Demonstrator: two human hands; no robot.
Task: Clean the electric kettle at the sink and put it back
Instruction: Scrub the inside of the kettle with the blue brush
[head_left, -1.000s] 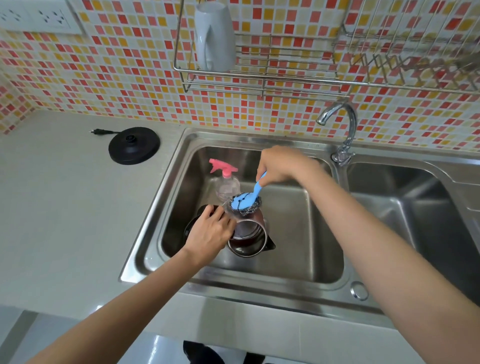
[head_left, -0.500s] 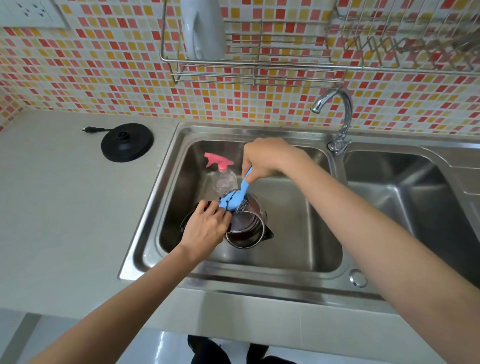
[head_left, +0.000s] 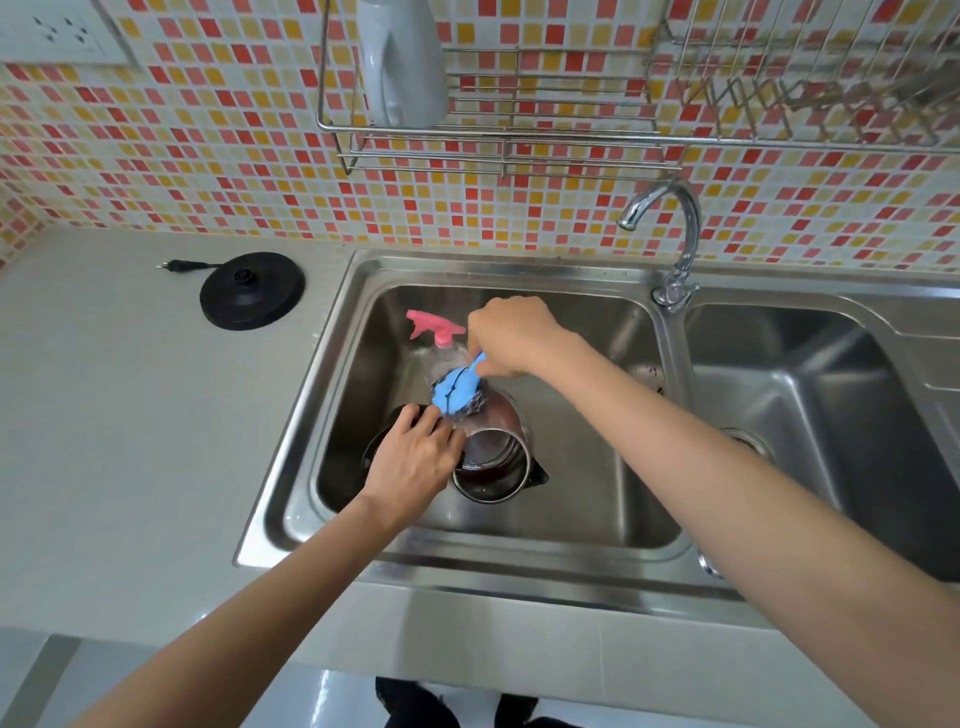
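Holding one kettle (head_left: 493, 465), one brush (head_left: 456, 391): two hands (head_left: 413, 465) (head_left: 511, 338)

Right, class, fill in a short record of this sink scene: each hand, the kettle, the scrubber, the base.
left hand: holds the kettle by its side
right hand: grips the scrubber by its blue handle
kettle: tilted in the left basin of the sink, mouth toward camera
scrubber: head on the kettle's outer wall
base: on the counter left of the sink, plug lying loose

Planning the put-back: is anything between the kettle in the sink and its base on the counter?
Nothing visible does. The kettle lies in the left basin, gripped by the left hand; only the sink rim separates it from the base, whose cord trails leftward.
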